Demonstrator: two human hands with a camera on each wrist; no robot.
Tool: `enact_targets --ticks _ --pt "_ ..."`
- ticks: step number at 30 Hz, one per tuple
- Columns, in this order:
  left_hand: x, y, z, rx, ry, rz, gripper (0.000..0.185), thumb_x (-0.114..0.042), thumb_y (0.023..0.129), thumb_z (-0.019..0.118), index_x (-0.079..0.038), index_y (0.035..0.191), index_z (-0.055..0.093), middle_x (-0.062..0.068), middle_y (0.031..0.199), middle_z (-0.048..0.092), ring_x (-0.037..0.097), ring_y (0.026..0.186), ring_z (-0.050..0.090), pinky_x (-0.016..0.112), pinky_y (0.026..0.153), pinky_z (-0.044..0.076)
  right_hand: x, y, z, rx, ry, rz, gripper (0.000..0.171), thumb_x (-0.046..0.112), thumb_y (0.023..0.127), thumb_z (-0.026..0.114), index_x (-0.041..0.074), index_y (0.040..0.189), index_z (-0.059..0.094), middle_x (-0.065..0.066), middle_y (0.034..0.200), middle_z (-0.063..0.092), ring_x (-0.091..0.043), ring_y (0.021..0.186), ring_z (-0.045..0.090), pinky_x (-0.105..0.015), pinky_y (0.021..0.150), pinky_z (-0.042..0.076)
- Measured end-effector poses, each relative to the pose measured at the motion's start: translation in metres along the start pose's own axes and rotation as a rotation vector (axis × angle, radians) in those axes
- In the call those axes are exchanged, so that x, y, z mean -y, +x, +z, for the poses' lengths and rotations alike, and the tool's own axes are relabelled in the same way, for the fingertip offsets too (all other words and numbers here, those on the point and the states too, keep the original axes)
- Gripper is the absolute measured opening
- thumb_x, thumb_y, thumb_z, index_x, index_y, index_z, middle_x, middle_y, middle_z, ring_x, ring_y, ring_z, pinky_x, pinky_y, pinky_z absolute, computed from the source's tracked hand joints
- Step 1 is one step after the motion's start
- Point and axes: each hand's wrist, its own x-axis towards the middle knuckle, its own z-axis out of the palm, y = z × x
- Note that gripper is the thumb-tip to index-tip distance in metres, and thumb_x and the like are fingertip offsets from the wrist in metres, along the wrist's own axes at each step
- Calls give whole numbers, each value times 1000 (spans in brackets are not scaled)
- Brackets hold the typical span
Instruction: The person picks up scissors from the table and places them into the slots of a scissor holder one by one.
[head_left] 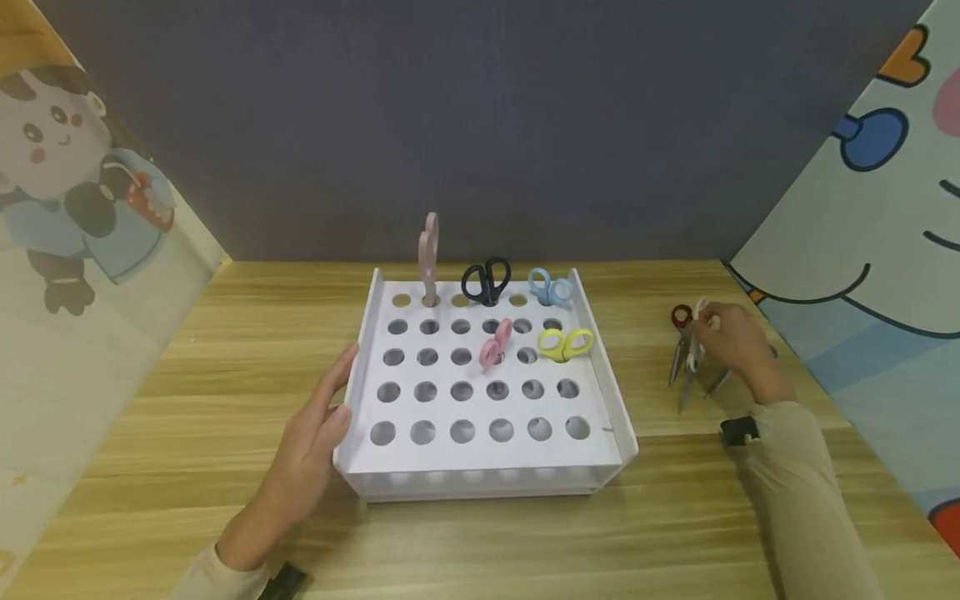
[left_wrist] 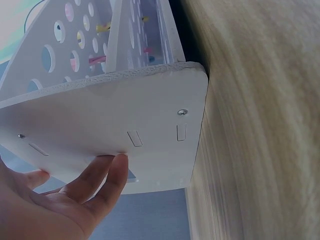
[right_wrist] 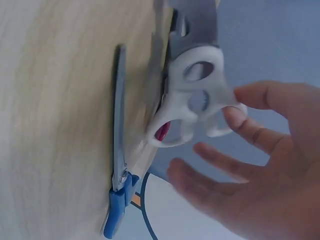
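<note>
A white rack (head_left: 592,358) with rows of round holes stands mid-table. Several scissors stand in its far holes: a tall beige pair (head_left: 429,250), black (head_left: 486,282), blue (head_left: 550,287), pink (head_left: 495,342) and yellow (head_left: 565,343). My left hand (head_left: 337,392) rests with straight fingers against the rack's left wall (left_wrist: 125,120); the fingertips (left_wrist: 117,162) touch it. At the right, my right hand (head_left: 712,327) pinches the handle of white-handled scissors (right_wrist: 195,100) between thumb and finger (right_wrist: 240,120), handle end raised off the table.
More scissors lie under the right hand: a red-handled pair (head_left: 681,317) and a blue-handled pair (right_wrist: 117,210) flat on the wood. Printed panels close the left and right sides, a dark wall the back. The wooden table (head_left: 225,375) runs around the rack.
</note>
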Motion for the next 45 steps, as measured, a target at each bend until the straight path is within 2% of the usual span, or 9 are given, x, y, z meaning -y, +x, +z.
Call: enact_targets --ticks 2,5,9,13,17,22,30,40,45 --pt "0 0 0 0 -2 -2 60 0 101 37 -16 158 30 13 151 45 17 96 69 32 65 61 0 1 -1 -44 15 -4 28 19 100 50 -7 98 60 -20 80 53 -21 51 36 -34 45 32" --pt "-1 0 0 2 -6 -7 60 0 101 37 -16 158 30 14 151 45 16 95 69 33 65 61 1 1 -3 -94 59 11 27 19 101 46 -6 97 55 -28 91 57 -40 66 57 -48 56 50" --pt "-2 -1 -1 4 -15 -12 59 0 101 37 -16 158 30 15 151 45 17 95 69 33 65 61 4 2 -4 -133 162 26 31 24 103 42 -5 102 52 -36 124 55 -57 113 55 -63 86 51" --pt "-4 0 -1 1 -8 -11 60 1 101 37 -17 158 30 15 150 45 17 96 69 33 66 61 7 3 -5 -185 251 26 40 34 106 40 -3 115 53 -29 120 59 -22 99 70 -27 73 55" --pt "-5 0 -1 -2 5 -8 60 1 101 37 -17 158 30 14 150 46 16 96 69 32 67 61 10 5 -6 -264 425 -27 39 30 106 43 -6 115 51 -15 113 56 10 84 60 -10 66 52" --pt "-5 0 -1 -7 16 -1 60 1 101 37 -16 158 31 13 151 46 16 97 68 32 67 61 17 4 -10 -262 690 -75 30 21 104 51 -8 113 54 -6 109 57 -6 94 62 -13 78 55" --pt "-5 0 -1 0 0 -9 59 1 101 37 -16 158 31 13 151 45 17 99 68 33 68 61 32 1 -18 -236 1003 -73 32 16 100 61 -11 115 55 -5 102 66 -12 93 65 -16 78 57" --pt "-4 -1 -1 3 -6 -13 60 1 101 37 -17 158 30 12 151 45 17 99 68 32 69 61 54 0 -25 -183 1300 -243 11 -1 100 53 -11 100 57 -15 111 64 -22 98 69 -25 80 58" --pt "-3 0 -1 1 -1 -10 60 1 101 37 -17 158 30 12 151 45 16 100 68 31 70 61 66 -3 -30 -162 1318 -295 8 -4 99 54 -11 99 55 -21 117 59 -26 94 72 -24 78 58"
